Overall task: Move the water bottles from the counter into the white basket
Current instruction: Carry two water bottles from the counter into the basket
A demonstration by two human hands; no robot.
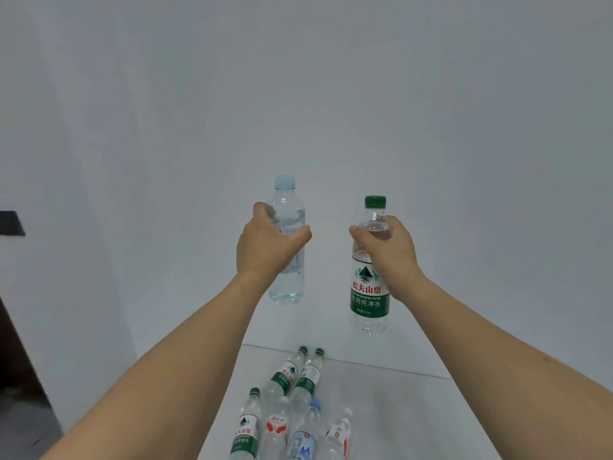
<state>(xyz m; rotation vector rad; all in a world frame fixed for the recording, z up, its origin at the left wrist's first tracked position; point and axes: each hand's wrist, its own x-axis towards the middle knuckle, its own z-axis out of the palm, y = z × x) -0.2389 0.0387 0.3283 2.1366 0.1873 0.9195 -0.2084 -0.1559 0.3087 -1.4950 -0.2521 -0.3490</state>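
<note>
My left hand grips a clear unlabelled bottle with a pale blue cap, held upright in the air in front of the wall. Around the shoulder of a green-capped bottle with a green label, also upright and raised, my right hand is closed. Both bottles hang above the white counter. Several more water bottles stand grouped on the counter below, near the bottom edge of the view. The white basket is not in view.
A plain white wall fills the view behind the counter. The counter's back edge runs at about the height of the standing bottles' caps. A dark object sticks out at the left edge, with dark floor below left.
</note>
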